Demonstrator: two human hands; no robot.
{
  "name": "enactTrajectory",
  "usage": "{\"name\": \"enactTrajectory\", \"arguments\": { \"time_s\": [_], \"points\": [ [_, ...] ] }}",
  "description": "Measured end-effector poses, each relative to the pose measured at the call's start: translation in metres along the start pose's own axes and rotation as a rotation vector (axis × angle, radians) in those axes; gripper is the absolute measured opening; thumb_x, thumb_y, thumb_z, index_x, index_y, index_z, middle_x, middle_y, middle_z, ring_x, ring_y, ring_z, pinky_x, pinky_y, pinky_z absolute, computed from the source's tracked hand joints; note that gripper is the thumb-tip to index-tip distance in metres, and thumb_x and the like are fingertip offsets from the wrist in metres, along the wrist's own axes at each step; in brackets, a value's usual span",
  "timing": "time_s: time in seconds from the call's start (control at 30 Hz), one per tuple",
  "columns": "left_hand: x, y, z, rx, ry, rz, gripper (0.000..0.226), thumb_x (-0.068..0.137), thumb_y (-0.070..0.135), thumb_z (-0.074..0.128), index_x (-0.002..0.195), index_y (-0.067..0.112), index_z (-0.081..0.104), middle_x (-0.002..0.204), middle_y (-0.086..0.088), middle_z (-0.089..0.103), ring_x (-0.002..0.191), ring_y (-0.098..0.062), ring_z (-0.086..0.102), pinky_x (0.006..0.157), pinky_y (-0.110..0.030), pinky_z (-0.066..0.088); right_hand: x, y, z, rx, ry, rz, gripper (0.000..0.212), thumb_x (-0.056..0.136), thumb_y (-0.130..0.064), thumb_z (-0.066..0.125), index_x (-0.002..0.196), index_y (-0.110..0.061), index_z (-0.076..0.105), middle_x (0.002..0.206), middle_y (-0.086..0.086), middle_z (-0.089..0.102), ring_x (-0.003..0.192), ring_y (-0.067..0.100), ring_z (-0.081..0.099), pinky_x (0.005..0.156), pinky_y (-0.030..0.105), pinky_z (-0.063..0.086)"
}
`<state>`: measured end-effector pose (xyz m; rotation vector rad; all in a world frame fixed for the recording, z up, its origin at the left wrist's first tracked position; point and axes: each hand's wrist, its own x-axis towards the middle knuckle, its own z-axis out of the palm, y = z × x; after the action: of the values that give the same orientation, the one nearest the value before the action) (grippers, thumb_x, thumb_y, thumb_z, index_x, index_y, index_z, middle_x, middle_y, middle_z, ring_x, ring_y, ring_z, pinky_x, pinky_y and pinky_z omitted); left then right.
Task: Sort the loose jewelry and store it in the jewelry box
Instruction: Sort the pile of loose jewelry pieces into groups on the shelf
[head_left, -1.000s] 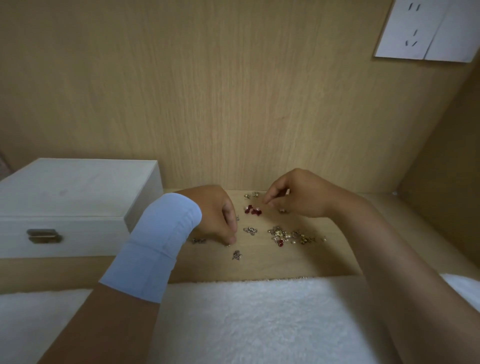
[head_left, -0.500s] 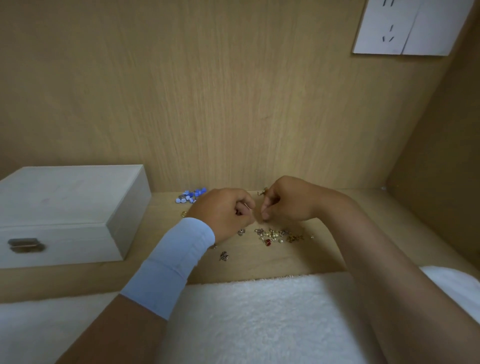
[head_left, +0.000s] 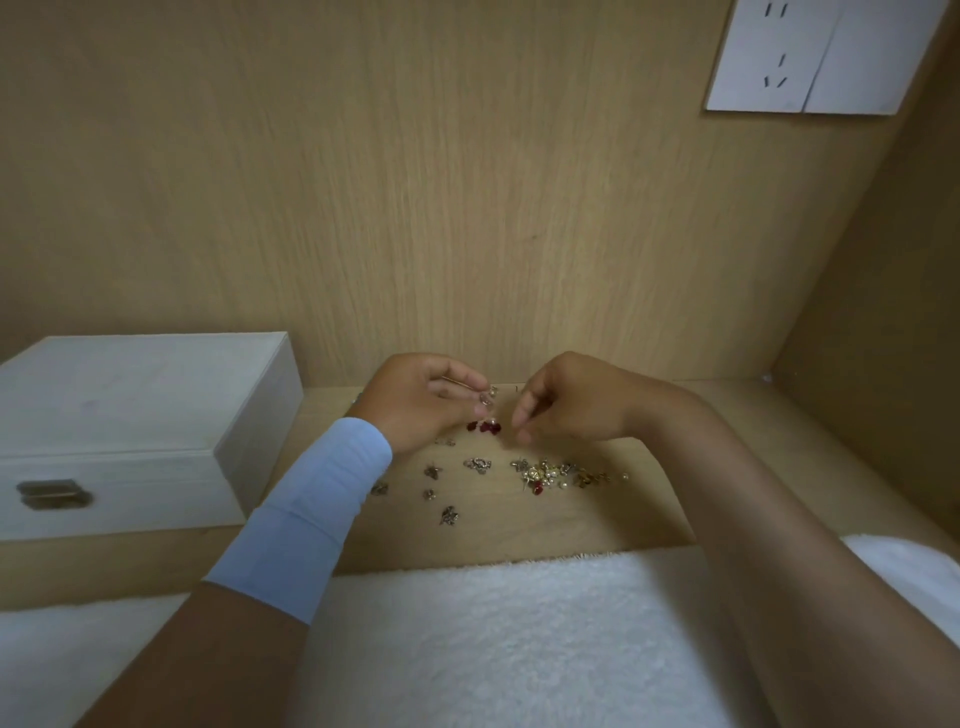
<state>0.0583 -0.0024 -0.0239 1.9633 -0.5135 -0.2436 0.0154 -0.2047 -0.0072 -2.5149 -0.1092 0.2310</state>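
Readable text, brands, numbers: none is showing legibly anywhere in the view.
White wall socket (head_left: 826, 57): is showing only dark plug slots, and no lettering can be made out.
Jewelry box (head_left: 130, 415): is showing plain pale wood and a metal clasp (head_left: 52, 493), and is carrying no readable mark.
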Motion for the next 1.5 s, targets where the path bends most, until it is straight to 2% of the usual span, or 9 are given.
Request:
{"name": "enactTrajectory", "arguments": {
  "time_s": [0.4,0.5,0.63,0.77,0.93,1.13,1.23,1.33,1.5],
  "points": [
    [0.0,-0.005,-0.031,0.104,-0.112,0.041,0.016,0.084,0.015,0.076,0.095,0.025,0.075,0.092,-0.001,0.076,0.094,-0.029,0.069,0.087,-0.025,0.054,0.001,-0.013,0.013,-0.184,-0.048,0.019,0.007,0.08,-0.021,0.081,0.078,-0.027,0.079,0.079,-0.015,0.075,0.08,-0.002,0.066,0.077,0.02,0.051],
    [-0.001,-0.005,-0.034,0.17,-0.107,0.039,0.014,0.086,0.015,0.073,0.096,0.024,0.074,0.09,-0.005,0.073,0.08,-0.017,0.064,0.069,-0.013,0.049,-0.004,-0.022,0.011,-0.079,-0.057,-0.007,0.005,0.081,-0.019,0.079,0.079,-0.023,0.08,0.068,-0.013,0.072,0.062,-0.001,0.063,0.064,0.021,0.052],
    [0.0,-0.009,-0.042,0.253,-0.127,0.009,0.014,0.084,0.014,0.074,0.087,0.027,0.074,0.08,0.002,0.072,0.077,-0.015,0.065,0.078,-0.032,0.055,-0.009,-0.04,0.017,-0.014,-0.149,-0.056,0.002,0.081,-0.021,0.08,0.082,-0.021,0.079,0.062,-0.012,0.067,0.053,-0.001,0.056,0.055,0.017,0.045],
    [-0.003,-0.006,-0.05,0.314,-0.255,-0.049,0.014,0.079,0.011,0.078,0.089,0.02,0.072,0.073,0.003,0.074,0.068,-0.018,0.066,0.081,-0.04,0.056,-0.007,-0.049,0.032,-0.082,-0.191,-0.086,0.013,0.077,-0.026,0.084,0.089,-0.024,0.078,0.071,-0.017,0.068,0.064,-0.009,0.059,0.063,0.008,0.044],
    [-0.005,-0.002,-0.053,0.464,-0.368,-0.111,0.016,0.073,0.018,0.084,0.084,0.027,0.075,0.074,0.012,0.074,0.072,-0.001,0.067,0.089,-0.027,0.052,-0.006,-0.053,0.041,-0.108,-0.26,-0.096,0.016,0.074,-0.025,0.087,0.088,-0.025,0.08,0.089,-0.014,0.076,0.092,0.002,0.068,0.096,0.031,0.053],
    [-0.004,-0.006,-0.052,0.511,-0.427,-0.106,0.017,0.073,0.018,0.084,0.083,0.029,0.077,0.079,0.01,0.076,0.089,-0.016,0.072,0.097,-0.038,0.053,-0.008,-0.054,0.04,-0.112,-0.275,-0.097,0.017,0.074,-0.024,0.087,0.09,-0.026,0.08,0.079,-0.019,0.073,0.081,-0.004,0.066,0.078,0.015,0.051],
    [-0.005,-0.005,-0.05,0.409,-0.388,-0.096,0.015,0.075,0.019,0.082,0.086,0.027,0.075,0.079,0.008,0.075,0.078,-0.012,0.069,0.089,-0.034,0.053,-0.005,-0.053,0.036,-0.074,-0.136,-0.097,0.017,0.074,-0.027,0.087,0.087,-0.027,0.077,0.072,-0.019,0.067,0.067,-0.009,0.059,0.062,0.007,0.042],
    [-0.004,-0.002,-0.05,0.274,-0.265,-0.06,0.014,0.075,0.02,0.082,0.085,0.024,0.072,0.074,0.008,0.072,0.07,-0.009,0.062,0.078,-0.032,0.052,0.002,-0.049,0.036,-0.014,0.141,-0.151,0.022,0.074,-0.026,0.087,0.089,-0.027,0.071,0.081,-0.012,0.069,0.065,-0.006,0.058,0.063,0.013,0.044],
    [0.0,-0.001,-0.055,0.098,-0.096,-0.045,0.016,0.077,0.02,0.081,0.088,0.02,0.07,0.073,0.006,0.069,0.064,-0.006,0.058,0.062,-0.019,0.047,0.009,-0.047,0.039,0.188,0.345,-0.265,0.019,0.079,-0.014,0.083,0.089,-0.026,0.074,0.081,-0.008,0.073,0.058,-0.003,0.061,0.061,0.016,0.047]
  ]
}}
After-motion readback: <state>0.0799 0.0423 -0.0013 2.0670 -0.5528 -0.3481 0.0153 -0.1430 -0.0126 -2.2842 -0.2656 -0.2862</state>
